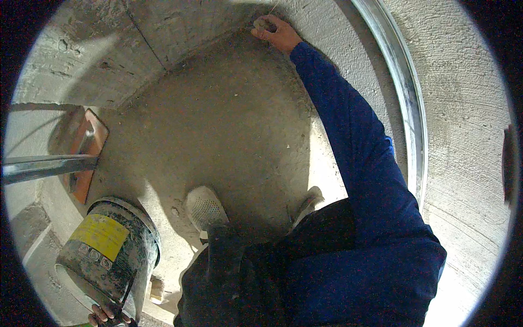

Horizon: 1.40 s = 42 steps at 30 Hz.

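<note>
My right arm, in a dark blue sleeve, reaches to the far end of the floor. There my right hand (pixel 280 35) is closed, thumb and fingers curled round a small greyish lump (pixel 265 25), close to the foot of the wall. What the lump is made of does not show. At the lower left, my left hand (pixel 103 315) shows only its curled fingertips, by a smeared black bucket (pixel 143 245) with a yellow label. A thin dark rod (pixel 129 290) runs to these fingers; most of their grip is hidden.
Left of the floor, an orange flat board (pixel 85 182) leans by the wall behind a metal bar (pixel 43 167). Rough concrete walls (pixel 125 49) surround the dusty floor (pixel 218 125). A curved-looking metal profile (pixel 412 98) runs along the right. My light perforated shoe (pixel 205 207) stands near the middle.
</note>
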Motion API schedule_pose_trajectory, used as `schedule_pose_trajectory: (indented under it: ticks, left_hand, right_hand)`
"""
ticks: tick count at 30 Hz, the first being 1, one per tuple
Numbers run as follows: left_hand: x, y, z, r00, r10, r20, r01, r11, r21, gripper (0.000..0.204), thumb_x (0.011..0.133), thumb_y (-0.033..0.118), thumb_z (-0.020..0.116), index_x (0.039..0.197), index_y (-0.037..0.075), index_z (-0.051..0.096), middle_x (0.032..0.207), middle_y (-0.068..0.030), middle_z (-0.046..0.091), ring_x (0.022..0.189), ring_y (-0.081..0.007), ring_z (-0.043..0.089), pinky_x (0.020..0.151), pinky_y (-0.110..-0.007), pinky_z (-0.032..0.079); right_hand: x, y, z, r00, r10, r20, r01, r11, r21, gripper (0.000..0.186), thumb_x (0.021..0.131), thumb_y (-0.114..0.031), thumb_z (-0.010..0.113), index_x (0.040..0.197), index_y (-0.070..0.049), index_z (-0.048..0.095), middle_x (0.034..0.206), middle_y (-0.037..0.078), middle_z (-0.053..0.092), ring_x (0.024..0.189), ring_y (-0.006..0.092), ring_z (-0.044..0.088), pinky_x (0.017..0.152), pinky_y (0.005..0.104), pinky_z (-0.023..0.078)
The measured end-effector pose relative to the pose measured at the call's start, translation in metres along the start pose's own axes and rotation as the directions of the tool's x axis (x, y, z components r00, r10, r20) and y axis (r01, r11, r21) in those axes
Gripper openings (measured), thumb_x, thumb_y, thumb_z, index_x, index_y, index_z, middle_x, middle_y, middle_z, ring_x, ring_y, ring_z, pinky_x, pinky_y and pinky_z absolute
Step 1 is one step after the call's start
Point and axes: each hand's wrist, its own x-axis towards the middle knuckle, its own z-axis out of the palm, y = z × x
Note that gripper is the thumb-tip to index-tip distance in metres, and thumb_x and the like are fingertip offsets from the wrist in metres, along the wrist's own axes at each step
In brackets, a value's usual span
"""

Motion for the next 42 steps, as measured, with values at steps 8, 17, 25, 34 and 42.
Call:
schedule_pose_trajectory:
  ticks: [8, 17, 25, 34, 42]
  left_hand:
    - [0.008, 0.012, -0.011, 0.973, -0.202, 0.116, 0.228, 0.925, -0.304, 0.028, 0.094, 0.023, 0.043, 0.08, 0.002, 0.056, 0.068, -0.0053, 0.061, 0.056, -0.0253, 0.058, 0.051, -0.036, 0.047]
    - [0.024, 0.026, -0.024, 0.866, -0.288, 0.409, 0.48, 0.71, -0.516, 0.038, 0.096, 0.027, 0.027, 0.086, 0.002, 0.052, 0.074, -0.005, 0.056, 0.058, -0.0239, 0.053, 0.051, -0.034, 0.042]
    - [0.041, 0.051, -0.034, 0.736, -0.356, 0.576, 0.676, 0.342, -0.653, 0.046, 0.094, 0.038, 0.024, 0.087, 0.002, 0.05, 0.075, -0.0053, 0.056, 0.058, -0.022, 0.051, 0.05, -0.033, 0.039]
    - [0.038, 0.047, -0.03, 0.897, -0.286, 0.338, 0.385, 0.88, -0.278, 0.048, 0.095, 0.037, 0.03, 0.081, 0.002, 0.061, 0.072, -0.0037, 0.064, 0.059, -0.0254, 0.057, 0.052, -0.036, 0.043]
    - [0.007, 0.01, -0.011, 0.902, -0.397, 0.167, 0.43, 0.809, -0.4, 0.037, 0.097, 0.025, 0.033, 0.085, 0.0, 0.058, 0.073, -0.005, 0.064, 0.062, -0.0259, 0.059, 0.055, -0.037, 0.047]
  right_hand:
    - [0.0, -0.002, -0.002, 0.998, 0.036, 0.054, -0.038, 0.999, 0.03, 0.064, 0.072, -0.049, 0.072, 0.119, -0.01, 0.053, 0.095, 0.007, 0.061, 0.078, 0.0145, 0.058, 0.066, 0.0288, 0.048]
    - [-0.006, -0.016, -0.008, 0.995, 0.068, 0.073, -0.073, 0.995, 0.075, 0.066, 0.072, -0.051, 0.07, 0.12, -0.01, 0.052, 0.1, 0.009, 0.061, 0.078, 0.0162, 0.058, 0.069, 0.0312, 0.049]
    - [-0.005, -0.015, -0.008, 1.0, 0.004, 0.02, -0.005, 1.0, 0.022, 0.067, 0.071, -0.052, 0.07, 0.12, -0.01, 0.053, 0.105, 0.01, 0.061, 0.088, 0.0184, 0.058, 0.075, 0.0319, 0.048]
    - [-0.005, -0.013, -0.004, 1.0, -0.015, 0.0, 0.015, 0.998, 0.068, 0.066, 0.072, -0.052, 0.07, 0.119, -0.01, 0.053, 0.094, 0.007, 0.062, 0.071, 0.0142, 0.057, 0.065, 0.0297, 0.048]
    - [-0.006, -0.014, -0.007, 0.995, 0.074, 0.059, -0.077, 0.996, 0.049, 0.066, 0.071, -0.05, 0.071, 0.12, -0.011, 0.051, 0.089, 0.007, 0.062, 0.062, 0.0128, 0.054, 0.058, 0.0287, 0.047]
